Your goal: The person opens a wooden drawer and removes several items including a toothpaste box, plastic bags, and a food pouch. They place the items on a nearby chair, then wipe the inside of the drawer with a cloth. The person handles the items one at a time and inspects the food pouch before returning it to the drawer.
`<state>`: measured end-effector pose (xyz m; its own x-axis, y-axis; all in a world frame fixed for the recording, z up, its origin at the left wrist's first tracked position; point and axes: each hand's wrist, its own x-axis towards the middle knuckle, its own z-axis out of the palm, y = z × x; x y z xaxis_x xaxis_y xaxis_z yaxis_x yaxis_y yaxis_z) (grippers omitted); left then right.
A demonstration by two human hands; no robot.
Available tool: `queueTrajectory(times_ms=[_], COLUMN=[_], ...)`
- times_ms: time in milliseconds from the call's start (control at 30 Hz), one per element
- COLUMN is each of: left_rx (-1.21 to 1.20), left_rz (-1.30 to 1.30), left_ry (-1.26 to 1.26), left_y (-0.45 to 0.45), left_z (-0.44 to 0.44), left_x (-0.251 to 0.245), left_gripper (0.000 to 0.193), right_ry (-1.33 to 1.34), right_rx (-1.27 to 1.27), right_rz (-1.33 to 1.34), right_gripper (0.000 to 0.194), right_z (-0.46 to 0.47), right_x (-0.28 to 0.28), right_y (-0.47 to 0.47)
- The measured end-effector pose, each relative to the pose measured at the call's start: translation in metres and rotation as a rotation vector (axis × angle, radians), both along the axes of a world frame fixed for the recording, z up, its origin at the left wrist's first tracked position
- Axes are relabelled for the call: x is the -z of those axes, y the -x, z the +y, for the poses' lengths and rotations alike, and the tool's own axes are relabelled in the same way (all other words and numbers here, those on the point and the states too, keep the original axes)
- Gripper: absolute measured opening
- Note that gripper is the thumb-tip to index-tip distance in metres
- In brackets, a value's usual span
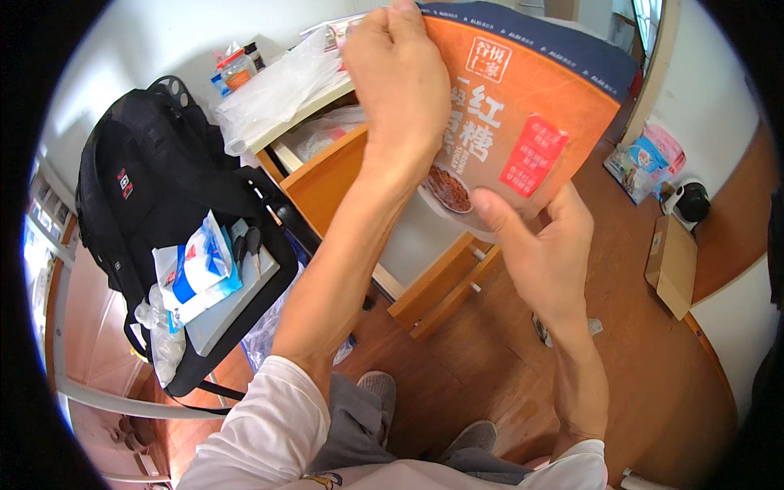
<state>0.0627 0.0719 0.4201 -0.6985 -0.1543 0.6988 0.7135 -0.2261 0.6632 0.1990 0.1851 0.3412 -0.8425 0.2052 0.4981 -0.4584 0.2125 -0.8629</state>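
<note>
Both of my hands hold up an orange and navy food pouch (539, 98), tilted, with its printed front towards me. My left hand (401, 86) grips the pouch's upper left edge, its fingertips partly cut off by the picture's top. Below, my right hand (539, 251) pinches the bottom edge, thumb on the front and fingers behind. The front bears writing, a red sticker and a picture of brown granules in a bowl. Beneath the pouch, a wooden drawer (429, 288) stands pulled out. Another pulled-out drawer (331, 184) above it contains clear plastic bags.
At left, a black backpack (153, 159) stands by a wipes packet (202, 263) on a grey box (229, 315). Plastic sheeting (288, 79) and a jar (236, 70) lie on the cabinet top. A cardboard box (672, 263) and packaged bags (646, 159) are at right.
</note>
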Motion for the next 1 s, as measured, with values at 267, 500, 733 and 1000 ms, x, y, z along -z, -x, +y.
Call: queueTrajectory(times_ms=[267,500,733,1000], left_rx=[0.379,0.58,0.577,0.654], left_rz=[-0.028,0.039,0.062,0.089], left_ry=[0.603,0.709,0.515,0.448], left_y=[-0.047,-0.062,-0.074,-0.067], left_z=[-0.023,-0.016,-0.01,0.0], left_x=[-0.028,-0.032,-0.025,-0.019], left_gripper=[0.062,0.063,0.05,0.035], right_ry=[0.267,0.28,0.268,0.189], right_rx=[-0.083,-0.05,-0.042,0.11], right_rz=[0.267,0.359,0.382,0.374], right_gripper=[0.031,0.031,0.029,0.04], right_z=[0.049,0.06,0.061,0.071], right_x=[-0.008,-0.019,-0.026,-0.027], right_y=[0.0,-0.013,-0.023,-0.027])
